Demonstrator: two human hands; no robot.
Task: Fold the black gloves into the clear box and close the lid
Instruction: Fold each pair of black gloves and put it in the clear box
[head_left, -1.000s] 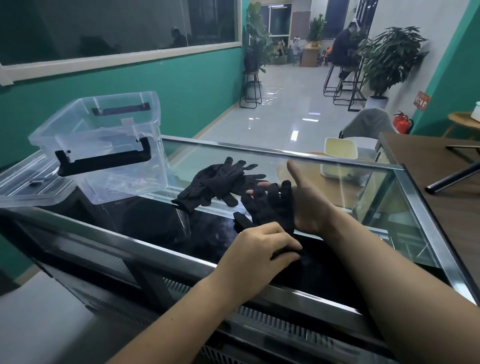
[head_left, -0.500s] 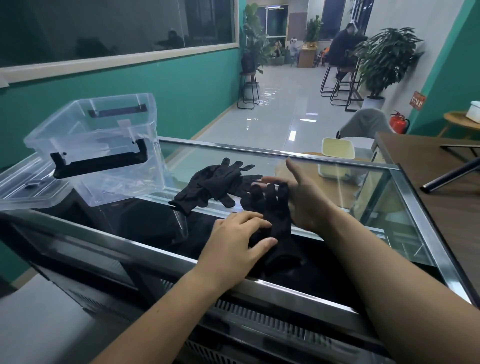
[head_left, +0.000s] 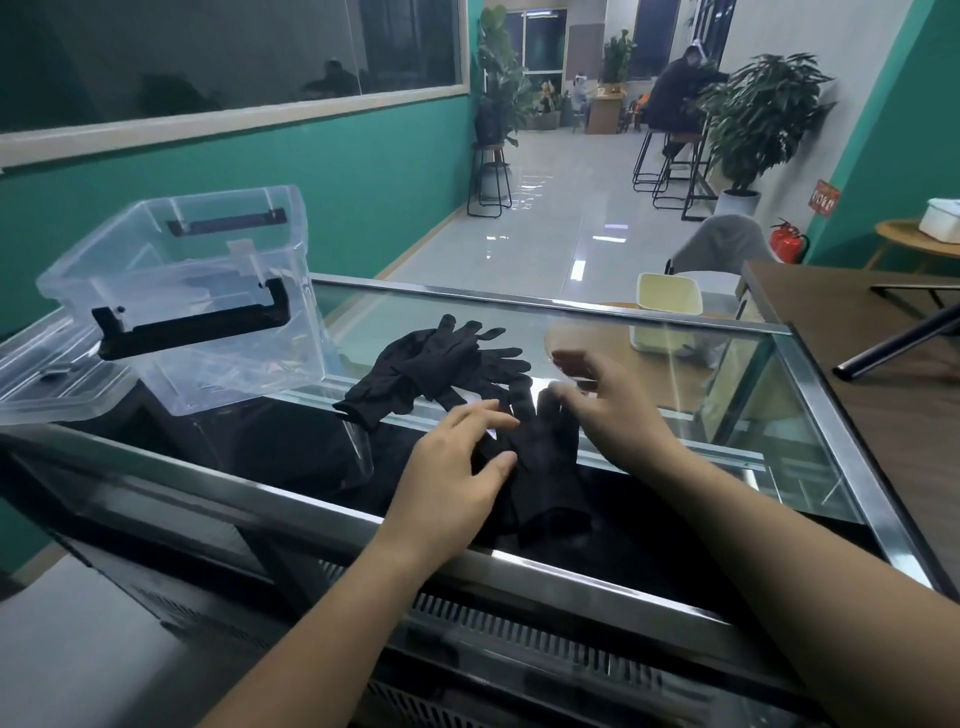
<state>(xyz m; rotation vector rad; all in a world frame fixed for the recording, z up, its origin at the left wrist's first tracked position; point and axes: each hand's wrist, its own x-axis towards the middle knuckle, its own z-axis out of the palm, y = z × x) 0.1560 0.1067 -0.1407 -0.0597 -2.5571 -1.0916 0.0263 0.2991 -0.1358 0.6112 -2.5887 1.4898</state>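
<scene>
- The left hand (head_left: 457, 467) rests on the near black glove (head_left: 545, 478) with loose, straight fingers. It grips nothing.
- The right hand (head_left: 610, 410) is blurry, with its fingers spread wide by the glove's finger ends. I cannot tell if it touches.
- The glove lies flat on the glass counter (head_left: 737, 374).
- The other black gloves (head_left: 431, 364) lie in a heap just behind it.
- The clear box (head_left: 208, 291) stands open left of the heap, its lid (head_left: 47, 379) lying at its left side.

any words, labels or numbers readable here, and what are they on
Nothing reads clearly enough to quote.
Red wall sign: pale lettering, too blurred to read.
Fire extinguisher: label too small to read.
Clear box: pale sticker, no legible text.
</scene>
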